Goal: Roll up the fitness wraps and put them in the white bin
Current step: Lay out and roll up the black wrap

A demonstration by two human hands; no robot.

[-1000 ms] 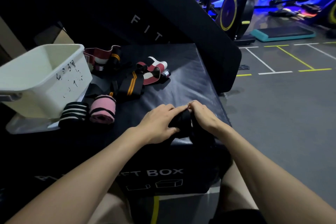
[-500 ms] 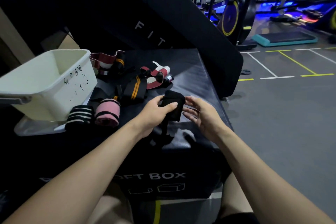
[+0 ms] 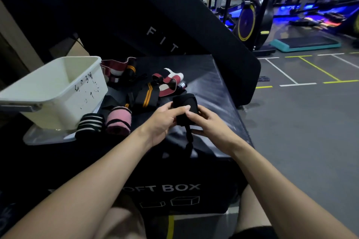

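Rolled black wrap (image 3: 184, 103), tail dangling

Dim foreground, blue glow far right, wide-angle bending at edges, soft background blur

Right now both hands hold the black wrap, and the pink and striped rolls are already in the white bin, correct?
Not quite. The head view shows the pink roll and striped roll on the box beside the white bin, not in it. The left hand and right hand do hold the black wrap.
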